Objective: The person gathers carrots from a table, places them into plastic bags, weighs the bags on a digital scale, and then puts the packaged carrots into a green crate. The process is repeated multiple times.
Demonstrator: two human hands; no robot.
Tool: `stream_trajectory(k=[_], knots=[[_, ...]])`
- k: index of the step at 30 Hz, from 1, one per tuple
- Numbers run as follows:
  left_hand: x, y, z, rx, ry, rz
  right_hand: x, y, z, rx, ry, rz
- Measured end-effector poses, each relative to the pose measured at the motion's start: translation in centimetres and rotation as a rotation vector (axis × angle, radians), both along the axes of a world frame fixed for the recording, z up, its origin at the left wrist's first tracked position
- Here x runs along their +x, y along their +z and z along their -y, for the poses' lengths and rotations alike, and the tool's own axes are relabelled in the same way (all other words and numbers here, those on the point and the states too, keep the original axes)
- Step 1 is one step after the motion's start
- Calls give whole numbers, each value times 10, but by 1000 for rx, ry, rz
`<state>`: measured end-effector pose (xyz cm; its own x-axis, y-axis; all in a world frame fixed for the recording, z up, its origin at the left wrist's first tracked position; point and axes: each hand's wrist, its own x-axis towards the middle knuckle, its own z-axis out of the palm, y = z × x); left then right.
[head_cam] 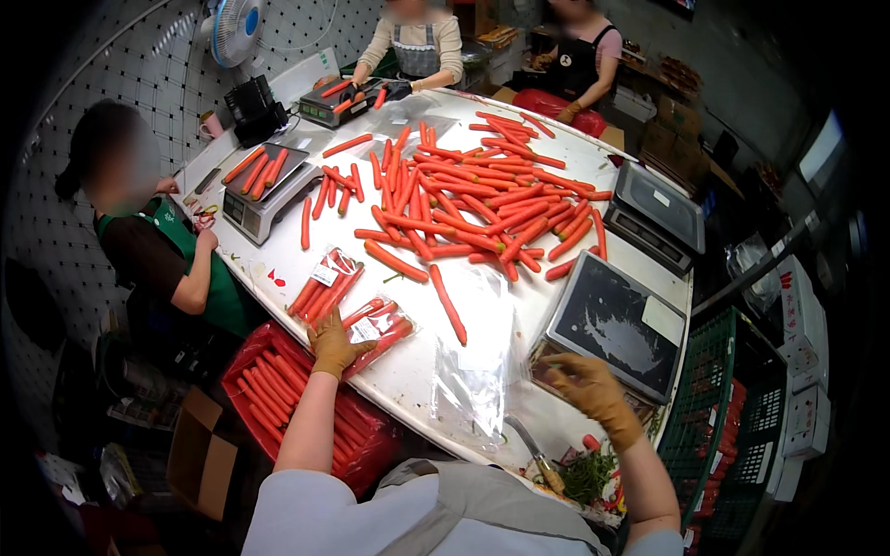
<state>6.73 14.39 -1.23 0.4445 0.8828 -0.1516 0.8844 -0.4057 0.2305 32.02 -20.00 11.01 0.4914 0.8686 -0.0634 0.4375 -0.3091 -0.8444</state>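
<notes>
My left hand (338, 345), in a tan work glove, rests with spread fingers at a clear bag of carrots (386, 326) bearing a label; whether it grips the bag cannot be told. A second bagged bunch of carrots (327, 285) lies just beyond it. My right hand (591, 393), gloved alike, is raised with bent fingers beside the near edge of a digital scale (619, 320); its fingertips are blurred. Clear plastic bags (469, 361) lie flat between my hands, with one loose carrot (447, 304) reaching over them. A large heap of carrots (487, 187) covers the table's middle.
A knife (535, 455) and green trimmings (589, 476) lie at the white table's (410, 410) near edge. A red-lined crate of carrots (268, 389) stands below left, green crates (751, 410) at right. Co-workers stand at left (167, 236) and across (417, 48). More scales (657, 208) line the table.
</notes>
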Motion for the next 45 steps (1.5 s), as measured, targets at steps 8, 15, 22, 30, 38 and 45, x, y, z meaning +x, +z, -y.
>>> stream_trajectory(k=[8,15,22,30,38,45], knots=[[0,-3,-15,-1045,-37,418,-115,-136,-153,-264,60,-1175],[0,3,18,-1284,-52,780,-130,-144,-160,171,-245,-1459],[-16,-38,-162,238,226,403,-98,-97,-130,180,-368,-1075],[5,-42,-199,-759,242,327,-103,-102,-75,227,-556,-1088],[18,-7,-114,-684,207,850,-100,-109,-36,366,-621,-1039],[9,38,9,-1197,94,1187,-59,-19,22,578,-711,-808]])
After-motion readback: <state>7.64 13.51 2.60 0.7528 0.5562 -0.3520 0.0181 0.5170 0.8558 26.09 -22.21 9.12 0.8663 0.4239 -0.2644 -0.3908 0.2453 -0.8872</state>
